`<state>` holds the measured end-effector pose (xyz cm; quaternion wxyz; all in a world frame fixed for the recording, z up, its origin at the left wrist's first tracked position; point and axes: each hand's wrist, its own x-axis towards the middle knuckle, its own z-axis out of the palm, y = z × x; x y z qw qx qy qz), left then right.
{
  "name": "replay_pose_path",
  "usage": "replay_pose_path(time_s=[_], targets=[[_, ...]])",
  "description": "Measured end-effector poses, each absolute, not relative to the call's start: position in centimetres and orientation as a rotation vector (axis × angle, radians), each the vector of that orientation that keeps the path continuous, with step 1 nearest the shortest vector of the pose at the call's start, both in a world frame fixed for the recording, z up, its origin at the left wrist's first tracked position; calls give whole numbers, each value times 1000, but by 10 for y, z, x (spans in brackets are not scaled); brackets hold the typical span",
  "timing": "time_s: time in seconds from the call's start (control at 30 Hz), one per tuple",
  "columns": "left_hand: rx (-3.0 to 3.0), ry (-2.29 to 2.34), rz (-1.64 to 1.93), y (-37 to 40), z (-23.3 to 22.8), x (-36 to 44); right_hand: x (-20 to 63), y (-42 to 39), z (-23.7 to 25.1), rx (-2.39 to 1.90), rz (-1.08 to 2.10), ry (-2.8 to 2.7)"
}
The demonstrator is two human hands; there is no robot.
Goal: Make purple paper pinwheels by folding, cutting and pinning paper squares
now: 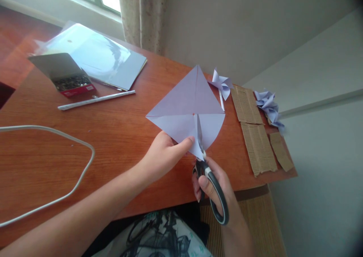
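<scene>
A pale lilac square of paper is held up above the table, one corner toward me, with crease lines crossing at a small reddish dot in its middle. My left hand pinches its lower left edge, thumb on top and fingers hidden beneath. In my right hand are scissors with black and grey handles, my thumb through one loop. Their blades lie along the crease from the near corner, tips close to the dot. The paper right of the blades bends away.
Paper pinwheels lie at the far edge and right, near corrugated cardboard pieces. At left are an open box of small metal pieces, a rolled paper stick, a plastic-covered folder and a white cable on the wooden table.
</scene>
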<state>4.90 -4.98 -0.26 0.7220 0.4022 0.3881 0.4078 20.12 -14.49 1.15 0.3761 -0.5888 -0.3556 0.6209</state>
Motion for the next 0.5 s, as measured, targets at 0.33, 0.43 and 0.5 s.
replay_pose_path(time_s=[0.33, 0.43, 0.5], targets=[[915, 888, 894, -49, -3, 49, 200, -146, 11, -1542, 1579, -895], [928, 904, 888, -49, -3, 49, 200, -147, 12, -1555, 1574, -899], [933, 910, 885, -49, -3, 49, 201, -147, 11, -1547, 1579, -904]])
